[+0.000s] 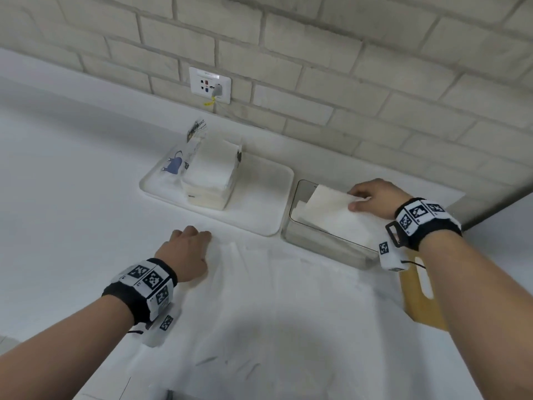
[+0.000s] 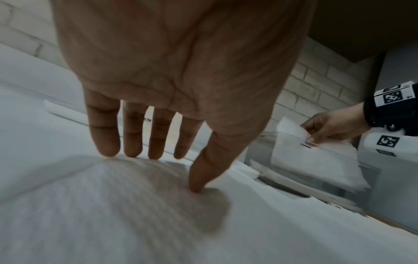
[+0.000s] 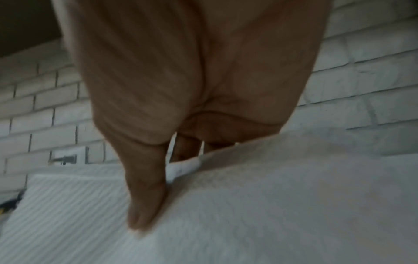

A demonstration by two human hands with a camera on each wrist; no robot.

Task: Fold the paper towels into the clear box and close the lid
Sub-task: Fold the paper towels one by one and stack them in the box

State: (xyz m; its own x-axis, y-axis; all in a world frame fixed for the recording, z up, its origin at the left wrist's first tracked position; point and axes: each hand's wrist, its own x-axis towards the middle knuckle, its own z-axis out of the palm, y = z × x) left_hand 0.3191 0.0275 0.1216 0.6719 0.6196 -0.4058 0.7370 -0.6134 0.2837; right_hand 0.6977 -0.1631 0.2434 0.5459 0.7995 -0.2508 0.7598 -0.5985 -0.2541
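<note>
A folded paper towel [image 1: 331, 216] [image 2: 312, 160] [image 3: 248, 214] hangs tilted over the open clear box [image 1: 320, 243] [image 2: 339, 189], its lower part inside the box. My right hand [image 1: 354, 200] [image 2: 314, 134] [image 3: 167, 178] pinches its far right edge, thumb on top. Another paper towel [image 1: 288, 298] [image 2: 113, 205] lies spread flat on the counter in front of me. My left hand [image 1: 196, 235] [image 2: 165, 169] presses straight fingertips and thumb onto its far left corner. More folded towels lie in the bottom of the box.
A white tray [image 1: 259, 197] left of the box carries a stack of paper towels [image 1: 210, 174] in a torn wrapper. A wooden board with a slot [image 1: 418, 293] lies right of the flat towel. A brick wall with a socket [image 1: 210, 85] stands behind.
</note>
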